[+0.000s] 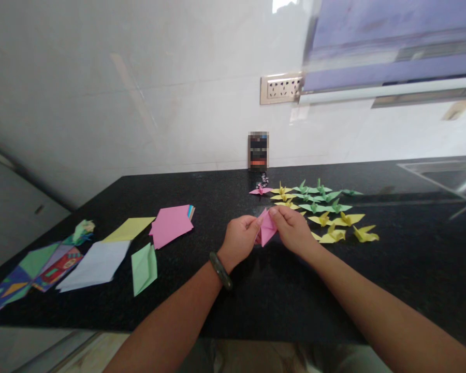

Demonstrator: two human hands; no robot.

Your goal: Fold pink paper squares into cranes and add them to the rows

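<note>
A partly folded pink paper (267, 228) is held just above the black countertop (225, 295) between both hands. My left hand (241, 239) pinches its left side, fingers closed; a dark band sits on that wrist. My right hand (293, 228) grips its upper right edge with thumb and fingers closed. Just behind and to the right lie several folded paper cranes: yellow ones (347, 228), green ones (318, 198) and one pink crane (260, 190).
To the left lie a stack of pink sheets (171, 225), a yellow sheet (129, 228), a green folded sheet (144, 268), a pale blue sheet (95, 264) and patterned papers (31, 269). A small dark box (258, 151) stands against the white wall. A sink edge (442, 173) is far right.
</note>
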